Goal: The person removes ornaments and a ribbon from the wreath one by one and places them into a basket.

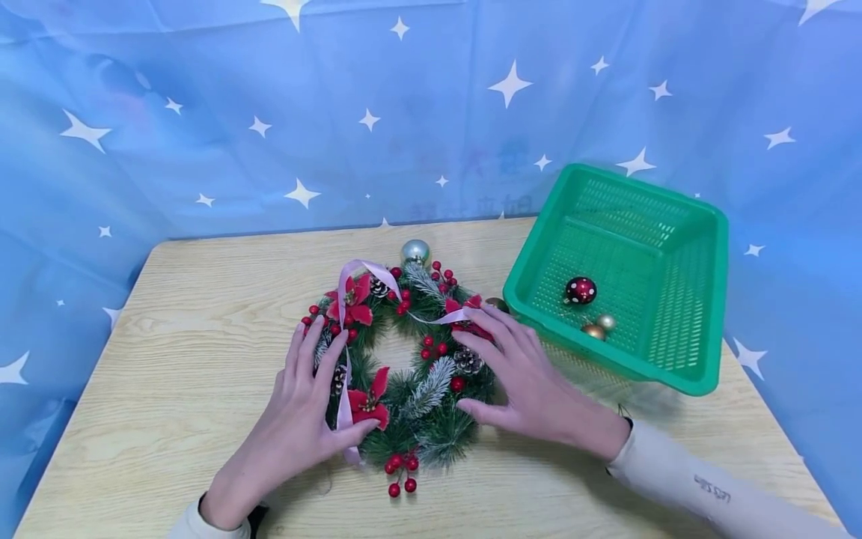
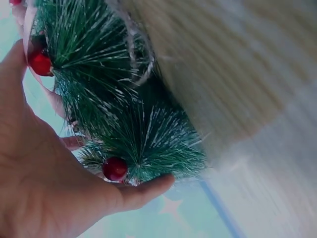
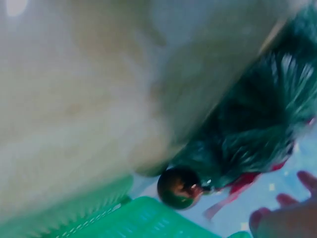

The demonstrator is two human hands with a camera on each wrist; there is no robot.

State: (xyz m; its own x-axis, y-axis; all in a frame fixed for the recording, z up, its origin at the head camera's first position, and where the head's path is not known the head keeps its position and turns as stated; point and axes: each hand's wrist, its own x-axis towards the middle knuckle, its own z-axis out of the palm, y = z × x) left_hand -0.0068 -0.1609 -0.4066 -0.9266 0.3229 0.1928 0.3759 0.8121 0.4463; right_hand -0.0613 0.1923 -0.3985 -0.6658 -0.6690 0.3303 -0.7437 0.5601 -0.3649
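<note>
We cannot read the faint lettering [image 1: 481, 206] behind the wreath [image 1: 407, 400]. In front of the wreath, our head view cuts off the table [image 1: 148, 419].

Head and close wrist views share the wreath [image 1: 431, 389].

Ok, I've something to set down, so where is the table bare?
The widest bare patch of table lies between its left edge and the left hand and wreath. A smaller one lies between the wreath and the head view's bottom edge. Crowded: between wreath and green basket, with the right hand and a dark bauble.
</note>
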